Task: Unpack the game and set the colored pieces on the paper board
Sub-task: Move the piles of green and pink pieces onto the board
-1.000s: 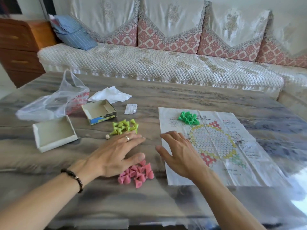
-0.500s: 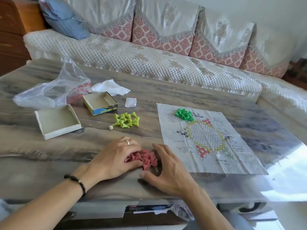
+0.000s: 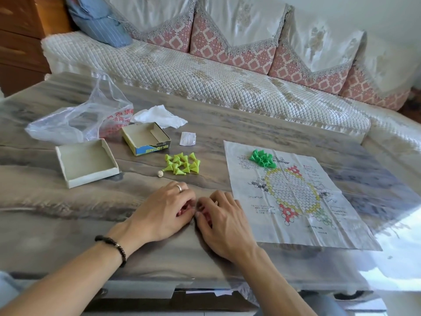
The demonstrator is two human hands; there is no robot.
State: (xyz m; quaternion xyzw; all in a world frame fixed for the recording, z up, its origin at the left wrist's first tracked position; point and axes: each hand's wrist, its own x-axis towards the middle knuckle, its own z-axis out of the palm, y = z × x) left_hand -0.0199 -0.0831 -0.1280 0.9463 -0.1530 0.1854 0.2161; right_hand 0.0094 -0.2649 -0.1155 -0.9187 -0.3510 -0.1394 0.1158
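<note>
The left hand (image 3: 163,212) and the right hand (image 3: 222,221) are set knuckles-up on the table (image 3: 45,213), fingertips meeting, and both sets of fingers are curled down around the pink pieces (image 3: 183,210), which are glimpsed only as slivers of pink under and between the fingers; how many are held by each hand cannot be told. A ring is worn on a left finger and a dark beaded bracelet (image 3: 112,246) on the left wrist. Just beside the right fingers, on their outer side, the paper board (image 3: 296,197) is spread flat, and at its far corner a heap of green pieces (image 3: 262,158) is piled. Beyond the left fingertips a cluster of yellow-green pieces (image 3: 183,165) is seen, with a small die (image 3: 160,174) beside it. Farther off, past the left fingers, an open box tray (image 3: 85,163), a second box (image 3: 145,139), a plastic bag (image 3: 75,119), a crumpled tissue (image 3: 157,116) and a folded slip (image 3: 188,139) are lying.
</note>
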